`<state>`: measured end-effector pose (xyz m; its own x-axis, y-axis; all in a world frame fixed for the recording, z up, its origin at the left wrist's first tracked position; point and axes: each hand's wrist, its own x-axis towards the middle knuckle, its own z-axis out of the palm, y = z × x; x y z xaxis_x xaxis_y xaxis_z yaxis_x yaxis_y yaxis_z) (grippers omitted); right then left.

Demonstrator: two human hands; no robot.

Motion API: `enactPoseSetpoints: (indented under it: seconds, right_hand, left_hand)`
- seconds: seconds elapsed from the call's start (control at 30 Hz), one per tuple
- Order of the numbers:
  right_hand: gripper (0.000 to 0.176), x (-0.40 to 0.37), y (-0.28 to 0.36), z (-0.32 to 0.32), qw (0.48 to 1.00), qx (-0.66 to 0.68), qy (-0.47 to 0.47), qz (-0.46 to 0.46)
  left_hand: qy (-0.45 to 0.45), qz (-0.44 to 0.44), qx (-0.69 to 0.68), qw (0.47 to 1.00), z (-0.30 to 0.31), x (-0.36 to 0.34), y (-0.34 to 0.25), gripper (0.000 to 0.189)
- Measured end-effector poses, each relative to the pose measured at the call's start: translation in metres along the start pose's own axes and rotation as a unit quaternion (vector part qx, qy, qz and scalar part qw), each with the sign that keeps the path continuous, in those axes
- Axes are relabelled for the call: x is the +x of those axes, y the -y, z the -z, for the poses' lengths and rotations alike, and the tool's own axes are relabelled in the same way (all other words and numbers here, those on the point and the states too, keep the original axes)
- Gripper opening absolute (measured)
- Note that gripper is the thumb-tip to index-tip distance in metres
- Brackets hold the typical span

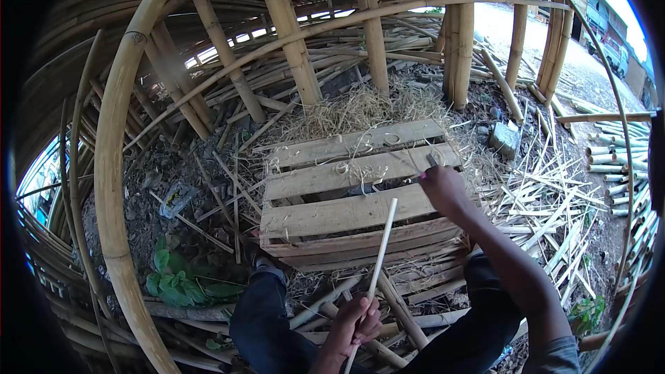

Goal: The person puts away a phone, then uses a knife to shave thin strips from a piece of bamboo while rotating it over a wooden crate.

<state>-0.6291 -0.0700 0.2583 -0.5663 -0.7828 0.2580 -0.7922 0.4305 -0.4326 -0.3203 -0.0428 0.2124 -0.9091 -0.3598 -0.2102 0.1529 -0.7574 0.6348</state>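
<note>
My left hand [357, 320], low in the head view, is closed around a slim pale bamboo stick [384, 242] that slants upward toward a slatted wooden crate [325, 218]. Over the crate's right side, my right hand [445, 188] is closed on what looks like a knife [431, 160]; only a short grey end shows clearly, and the rest is hidden or blurred. The stick's upper end is apart from my right hand. Thin curled shavings [357, 170] lie across the crate's slats.
Bamboo posts [287, 34] and a thick curved pole [114, 166] frame the space. A heap of shavings [367, 107] lies behind the crate. Split bamboo strips [547, 215] cover the ground at right, near a concrete block [505, 138] and stacked bamboo poles [613, 159].
</note>
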Motion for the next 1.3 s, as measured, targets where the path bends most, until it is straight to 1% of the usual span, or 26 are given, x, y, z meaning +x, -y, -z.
enactPoseSetpoints:
  seconds: [0.03, 0.1, 0.13, 0.17, 0.2, 0.23, 0.3, 0.33, 0.4, 0.43, 0.5, 0.57, 0.63, 0.67, 0.73, 0.77, 0.83, 0.97, 1.07, 1.1, 1.13, 1.17, 1.2, 1.23, 1.3]
  right_hand:
    - [0.037, 0.005, -0.019, -0.004, 0.999, 0.032, -0.040, -0.015]
    - [0.035, 0.002, -0.032, -0.004, 0.980, 0.189, 0.002, -0.059]
    - [0.035, -0.001, -0.035, -0.010, 0.981, 0.186, 0.003, -0.057]
    - [0.033, -0.005, -0.027, -0.012, 0.955, 0.287, 0.051, -0.061]
    - [0.031, -0.009, -0.016, -0.010, 0.916, 0.384, 0.098, -0.065]
    - [0.027, -0.015, -0.009, -0.003, 0.867, 0.455, 0.180, -0.097]
    - [0.027, -0.030, 0.011, 0.008, 0.766, 0.569, 0.276, -0.114]
    - [0.027, -0.036, 0.021, 0.012, 0.764, 0.568, 0.281, -0.116]
    - [0.025, -0.048, 0.041, 0.019, 0.790, 0.535, 0.294, -0.050]
    - [0.025, -0.050, 0.049, 0.023, 0.789, 0.536, 0.296, -0.049]
    - [0.025, -0.055, 0.061, 0.030, 0.830, 0.480, 0.284, -0.022]
    - [0.025, -0.057, 0.062, 0.028, 0.828, 0.480, 0.289, -0.021]
    - [0.023, -0.058, 0.063, 0.025, 0.836, 0.478, 0.270, 0.016]
    - [0.023, -0.058, 0.063, 0.024, 0.835, 0.480, 0.270, 0.014]
    - [0.023, -0.059, 0.064, 0.027, 0.825, 0.498, 0.266, -0.002]
    - [0.023, -0.059, 0.064, 0.028, 0.824, 0.500, 0.267, -0.004]
    - [0.022, -0.058, 0.064, 0.030, 0.816, 0.511, 0.270, -0.011]
    - [0.024, -0.053, 0.064, 0.031, 0.802, 0.527, 0.282, -0.013]
    - [0.025, -0.051, 0.064, 0.033, 0.801, 0.524, 0.287, -0.022]
    - [0.026, -0.050, 0.063, 0.032, 0.817, 0.504, 0.280, -0.004]
    - [0.026, -0.050, 0.062, 0.031, 0.832, 0.484, 0.272, 0.012]
    - [0.026, -0.050, 0.062, 0.030, 0.830, 0.488, 0.271, 0.010]
    - [0.027, -0.050, 0.061, 0.029, 0.833, 0.488, 0.261, 0.022]
    - [0.027, -0.049, 0.060, 0.028, 0.835, 0.488, 0.252, 0.033]
    - [0.027, -0.047, 0.057, 0.026, 0.836, 0.487, 0.254, 0.018]
  left_hand:
    - [0.007, 0.014, -0.014, 1.000, -0.003, -0.001, 0.001, 0.036]
    - [0.016, 0.022, -0.032, 0.999, -0.003, 0.002, 0.003, 0.039]
    - [0.026, 0.021, -0.047, 0.998, 0.004, 0.003, 0.005, 0.040]
    - [0.037, 0.022, -0.061, 0.997, 0.008, 0.003, 0.005, 0.042]
    - [0.030, 0.031, -0.033, 0.999, 0.009, 0.003, 0.002, 0.043]
    - [0.020, 0.045, -0.029, 0.998, 0.010, 0.003, 0.000, 0.043]
    - [0.018, 0.031, -0.035, 0.999, 0.009, 0.003, 0.000, 0.046]
    - [0.018, 0.024, -0.020, 0.999, 0.015, 0.003, 0.003, 0.047]
    - [0.017, 0.011, -0.011, 1.000, 0.016, 0.002, 0.004, 0.048]
    - [0.021, 0.000, 0.003, 1.000, 0.017, 0.003, 0.003, 0.050]
    - [0.011, -0.008, 0.019, 1.000, 0.022, 0.003, 0.005, 0.052]
    - [0.004, -0.014, 0.037, 0.999, 0.023, 0.004, 0.004, 0.054]
    - [-0.008, -0.033, 0.058, 0.998, 0.021, 0.003, 0.003, 0.057]
    - [-0.009, -0.030, 0.059, 0.998, 0.019, 0.002, 0.002, 0.057]
    - [-0.043, -0.048, 0.145, 0.987, 0.013, 0.001, -0.001, 0.056]
    - [-0.045, -0.046, 0.145, 0.987, 0.009, 0.001, -0.004, 0.056]
    - [-0.097, -0.054, 0.194, 0.975, 0.001, 0.003, -0.012, 0.056]
    - [-0.082, -0.064, 0.178, 0.978, 0.002, 0.012, -0.029, 0.054]
    - [-0.023, -0.049, 0.050, 0.997, 0.005, 0.021, -0.029, 0.047]
    - [-0.024, -0.048, 0.054, 0.997, 0.005, 0.025, -0.027, 0.047]
    - [0.020, -0.034, -0.031, 0.999, 0.006, 0.028, -0.024, 0.046]
    - [0.063, -0.019, -0.117, 0.991, 0.006, 0.032, -0.021, 0.045]
    - [0.071, -0.023, -0.144, 0.987, 0.004, 0.035, -0.015, 0.043]
    - [0.070, -0.019, -0.142, 0.987, 0.004, 0.038, -0.010, 0.043]
    - [0.153, -0.032, -0.274, 0.949, 0.006, 0.045, -0.002, 0.040]
